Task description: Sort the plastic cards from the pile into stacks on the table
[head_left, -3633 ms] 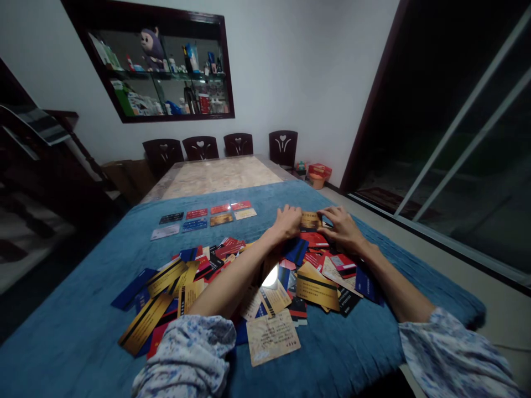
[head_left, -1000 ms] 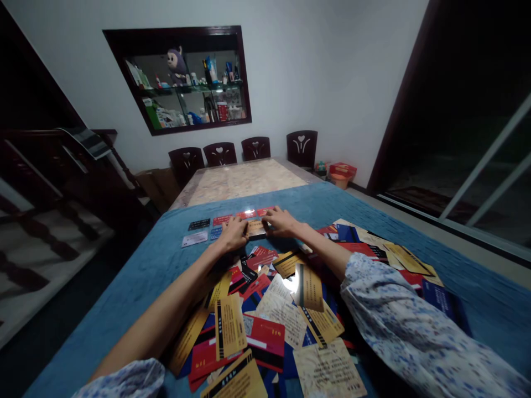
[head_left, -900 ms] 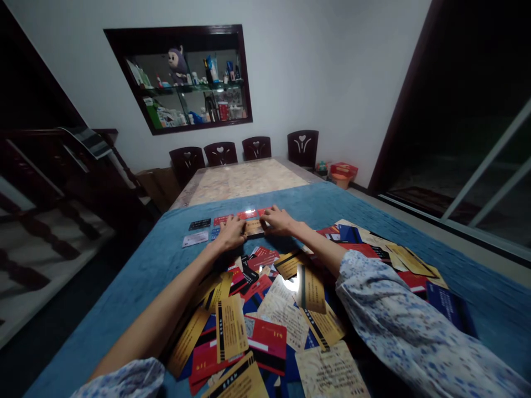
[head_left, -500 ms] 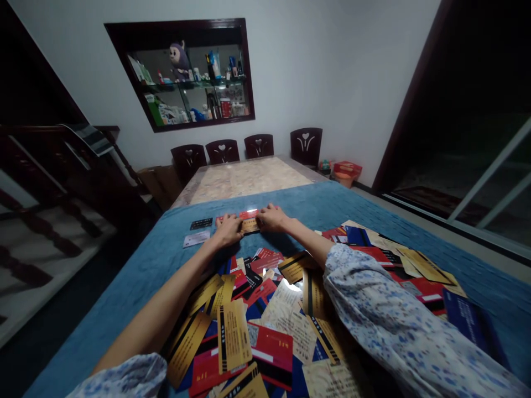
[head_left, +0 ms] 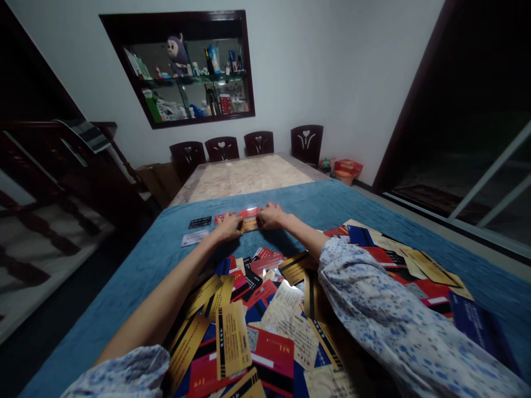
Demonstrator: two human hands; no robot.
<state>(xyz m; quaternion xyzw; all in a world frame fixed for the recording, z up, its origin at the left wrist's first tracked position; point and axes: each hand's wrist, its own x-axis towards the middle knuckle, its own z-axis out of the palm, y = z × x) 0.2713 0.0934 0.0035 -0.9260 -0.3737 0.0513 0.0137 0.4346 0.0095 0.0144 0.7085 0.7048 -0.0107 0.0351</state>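
Observation:
Between my two hands lies a gold card, just in front of a red card on the blue cloth. The fingers of my left hand are closed on its left end. At its right end, my right hand holds it with curled fingers. Another red card shows partly behind my left hand. Further left, a black card lies above a whitish card. Below my hands spreads a heap of gold, red, blue, black and beige cards.
A second pile of cards lies to the right, beyond my right sleeve. The bare stone tabletop extends past the cloth. Several dark chairs stand around the far end. A wall niche holds bottles and a plush toy.
My left hand has shifted slightly, showing more of the red card behind it. Both hands stay at the gold card. The view has tilted a little.

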